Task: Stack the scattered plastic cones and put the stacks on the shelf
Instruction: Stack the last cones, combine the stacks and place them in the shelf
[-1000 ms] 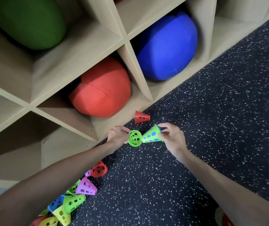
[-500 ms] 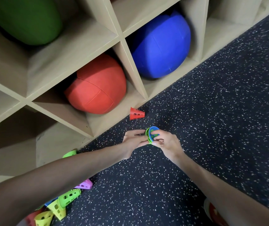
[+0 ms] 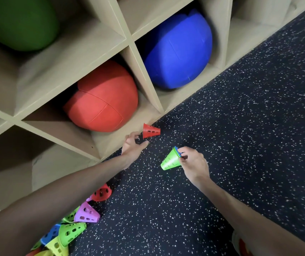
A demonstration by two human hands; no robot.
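Observation:
My right hand (image 3: 194, 164) grips a small stack of cones (image 3: 171, 160), green outside with blue and purple rims showing at its wide end, held just above the dark speckled floor. A single red cone (image 3: 150, 131) lies on its side by the foot of the wooden shelf (image 3: 129, 43). My left hand (image 3: 133, 145) is spread open just left of the red cone, fingertips almost at its wide rim, holding nothing. Several loose cones lie at lower left, among them a red one (image 3: 101, 193), a purple one (image 3: 87, 213) and a green one (image 3: 71, 232).
The shelf's cubbies hold a red ball (image 3: 101, 97), a blue ball (image 3: 177, 50) and a green ball (image 3: 18, 21). A cubby at lower left looks unoccupied. Speckled floor (image 3: 249, 117) stretches to the right.
The two hands had pushed a green cone onto the stack. Now my left hand has let go and moved up toward the red cone, while my right hand keeps the stack.

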